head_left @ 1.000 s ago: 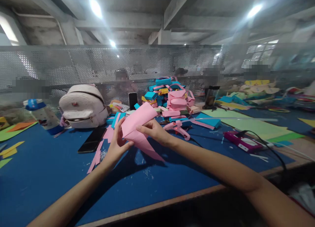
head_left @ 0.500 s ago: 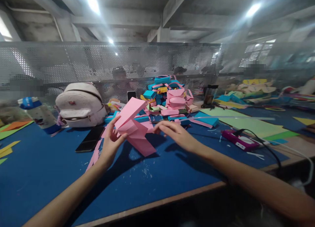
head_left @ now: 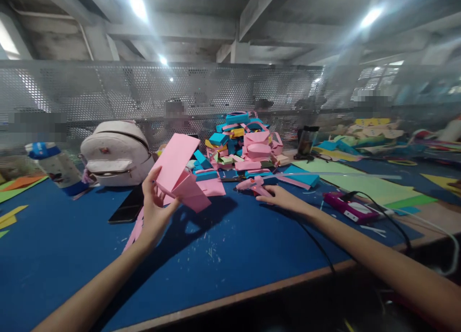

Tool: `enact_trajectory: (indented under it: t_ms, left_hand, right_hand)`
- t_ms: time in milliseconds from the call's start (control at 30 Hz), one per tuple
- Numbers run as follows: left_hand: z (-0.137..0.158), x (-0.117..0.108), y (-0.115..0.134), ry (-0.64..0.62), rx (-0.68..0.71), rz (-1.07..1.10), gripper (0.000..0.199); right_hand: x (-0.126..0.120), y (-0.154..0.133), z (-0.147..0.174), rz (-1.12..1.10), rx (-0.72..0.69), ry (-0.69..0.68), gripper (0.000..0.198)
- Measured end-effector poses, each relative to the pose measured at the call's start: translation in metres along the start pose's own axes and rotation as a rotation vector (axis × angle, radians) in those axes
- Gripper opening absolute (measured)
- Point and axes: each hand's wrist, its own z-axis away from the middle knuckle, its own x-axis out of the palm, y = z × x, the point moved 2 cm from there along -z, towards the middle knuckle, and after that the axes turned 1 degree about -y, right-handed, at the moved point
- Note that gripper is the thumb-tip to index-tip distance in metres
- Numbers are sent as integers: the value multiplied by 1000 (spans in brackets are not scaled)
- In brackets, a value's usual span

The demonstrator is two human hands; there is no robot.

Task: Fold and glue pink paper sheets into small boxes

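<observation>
My left hand (head_left: 157,197) is closed on a folded pink paper box (head_left: 178,161), held tilted above the table with its flaps partly open. My right hand (head_left: 283,198) has its fingers around the handle of a pink hot glue gun (head_left: 252,184), whose nozzle points left. A clear glue stick (head_left: 288,174) sticks out behind the gun to the right. Just beyond the box, a flat pink paper piece (head_left: 212,187) lies on the blue table.
Behind stands a heap of pink and blue paper pieces (head_left: 257,147). At left are a white backpack (head_left: 117,154), a black phone (head_left: 126,207) and a bottle (head_left: 57,171). Rightward are green paper sheets (head_left: 360,178) and a purple device (head_left: 351,207). A cord (head_left: 317,240) crosses the table's front edge.
My right hand has moved away from the pink paper box, rightward to the glue gun, and taken hold of it. My left hand has shifted the box slightly left and turned it.
</observation>
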Motion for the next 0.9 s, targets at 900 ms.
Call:
enact_trajectory:
  t_ms: [900]
  left_hand:
    - [6,-4,7,18,92,-325,85]
  right_hand:
    - [9,-167,4,-448,-371,-405,39]
